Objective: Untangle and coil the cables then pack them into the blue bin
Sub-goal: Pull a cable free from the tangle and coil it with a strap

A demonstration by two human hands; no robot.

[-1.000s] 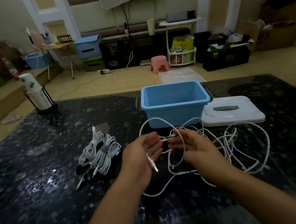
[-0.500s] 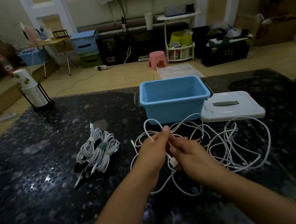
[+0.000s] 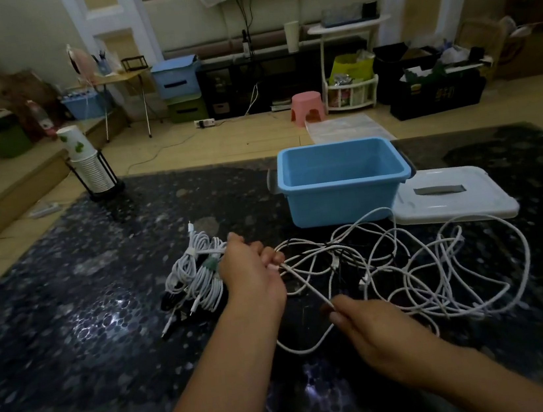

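Note:
A tangle of white cables sprawls over the dark table in front of the blue bin, which stands open with nothing visible inside. My left hand pinches one white cable near its end, and my right hand pinches the same cable lower down, so a short straight stretch runs taut between them. To the left of my left hand lie several coiled and tied white cables, with a dark cable partly under them.
The bin's white lid lies flat to the right of the bin. A rack of paper cups stands at the table's far left corner. Beyond the table's far edge is the floor with a pink stool.
My hands have drawn apart: the left moved left toward the coiled bundles, the right came down toward me, stretching one cable between them out of the tangle.

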